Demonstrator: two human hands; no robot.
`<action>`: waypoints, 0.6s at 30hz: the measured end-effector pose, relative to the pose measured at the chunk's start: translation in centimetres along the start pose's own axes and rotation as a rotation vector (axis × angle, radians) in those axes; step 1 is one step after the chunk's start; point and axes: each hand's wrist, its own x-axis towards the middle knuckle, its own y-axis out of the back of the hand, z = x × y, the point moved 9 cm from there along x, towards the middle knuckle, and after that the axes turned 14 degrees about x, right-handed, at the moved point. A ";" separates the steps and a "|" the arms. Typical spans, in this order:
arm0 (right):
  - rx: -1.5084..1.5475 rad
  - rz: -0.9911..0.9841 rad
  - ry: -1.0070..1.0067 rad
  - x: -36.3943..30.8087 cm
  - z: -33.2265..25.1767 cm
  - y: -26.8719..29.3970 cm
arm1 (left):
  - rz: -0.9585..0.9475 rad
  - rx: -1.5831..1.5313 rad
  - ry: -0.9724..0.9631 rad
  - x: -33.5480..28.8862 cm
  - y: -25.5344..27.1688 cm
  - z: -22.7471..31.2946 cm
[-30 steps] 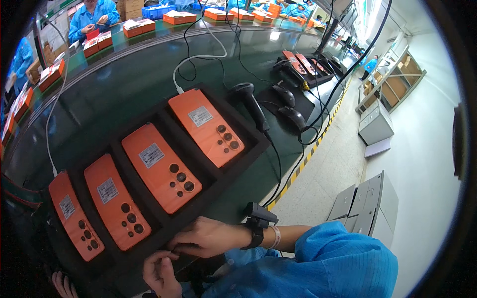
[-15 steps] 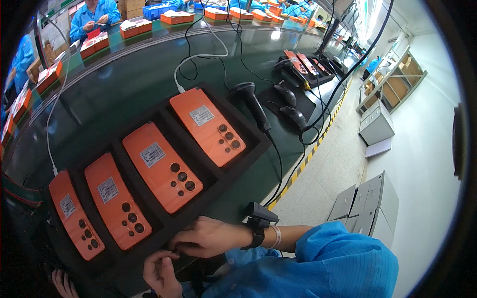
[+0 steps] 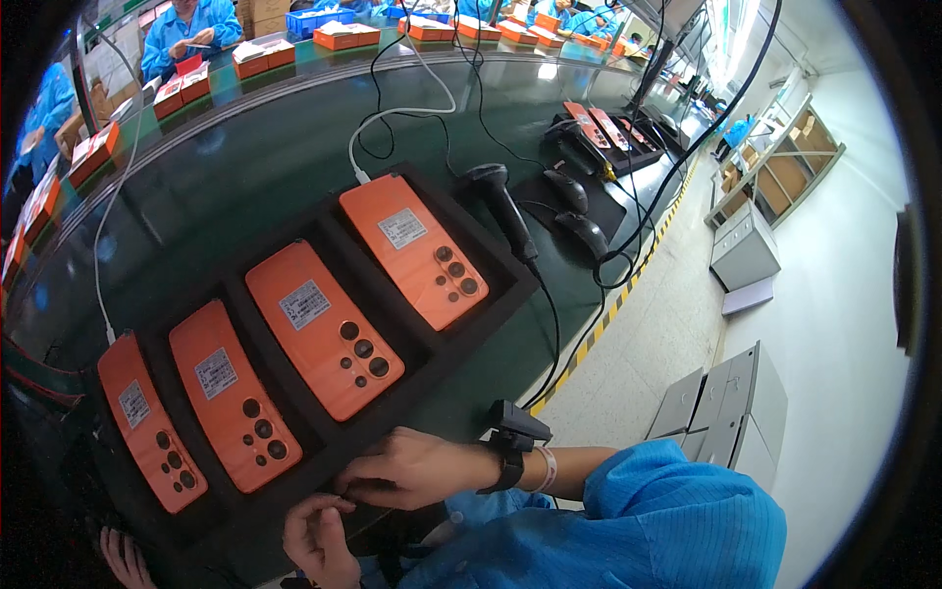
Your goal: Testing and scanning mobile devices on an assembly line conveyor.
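My right hand [image 3: 407, 469] and my left hand [image 3: 319, 538] are close together at the near edge of a black foam tray [image 3: 432, 363]. The fingers of both are curled in; whatever may be between them is hidden or too small to make out. In the tray's slots lie several orange phones, backs up, each with a white label and round camera lenses. The leftmost phone [image 3: 147, 422] and the rightmost phone [image 3: 414, 250] have white cables plugged into their far ends. Between them lie two phones, a second phone [image 3: 234, 393] and a third phone [image 3: 324, 329].
Another person's hand [image 3: 123, 560] shows at the lower left. Right of the tray are a black barcode scanner [image 3: 505, 211], further black handheld devices [image 3: 579, 231] and cables. Beyond stands another phone tray [image 3: 628, 152]. Across the line, people in blue sit behind orange boxes [image 3: 348, 36].
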 end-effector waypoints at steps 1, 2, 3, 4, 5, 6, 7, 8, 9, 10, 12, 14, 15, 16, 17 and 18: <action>-0.002 0.020 0.028 0.0 -0.1 0.1 | 0.005 -0.001 -0.011 -0.1 0.0 0.0; -0.008 0.016 0.030 -0.1 -0.1 0.0 | 0.011 -0.002 -0.021 -0.1 0.1 0.1; -0.021 0.027 0.049 -0.2 -0.2 0.1 | 0.016 -0.001 -0.021 -0.2 0.1 0.0; -0.046 0.044 0.060 -0.2 -0.3 0.3 | 0.008 -0.012 -0.008 -0.2 0.1 -0.1; -0.038 0.015 0.084 -0.3 -0.6 0.0 | 0.009 -0.024 0.000 -0.2 0.1 -0.1; -0.045 -0.005 -0.007 -0.3 0.0 -0.2 | 0.048 -0.027 -0.016 -0.1 0.6 0.2; -0.063 -0.056 -0.089 -0.2 0.6 -0.5 | 0.000 -0.017 -0.007 0.1 0.3 0.3; -0.130 -0.071 -0.155 -0.2 1.0 -0.7 | -0.039 -0.007 -0.009 0.2 0.0 0.5; -0.095 -0.026 -0.090 0.0 0.1 -0.3 | -0.047 -0.005 -0.044 0.4 0.1 1.0; -0.081 -0.027 -0.091 0.2 0.0 -0.3 | -0.025 -0.018 -0.060 0.6 0.2 1.4; -0.082 -0.019 -0.083 0.6 -0.3 -0.1 | -0.032 -0.028 -0.086 0.8 0.0 1.9; -0.035 -0.072 -0.232 0.2 0.8 -0.7 | -0.006 -0.064 -0.090 0.4 0.1 2.1; -0.028 -0.049 -0.161 0.1 0.2 -0.7 | 0.004 -0.101 -0.068 0.2 0.2 1.9; -0.041 -0.052 -0.135 -0.1 0.0 -0.8 | -0.014 -0.064 -0.075 -0.1 0.1 1.9; -0.053 -0.059 -0.107 -0.3 -0.1 -1.0 | -0.013 -0.058 -0.074 -0.3 0.1 1.7; -0.047 -0.059 -0.105 -0.5 0.0 -1.1 | -0.002 -0.008 -0.107 -0.5 0.3 1.9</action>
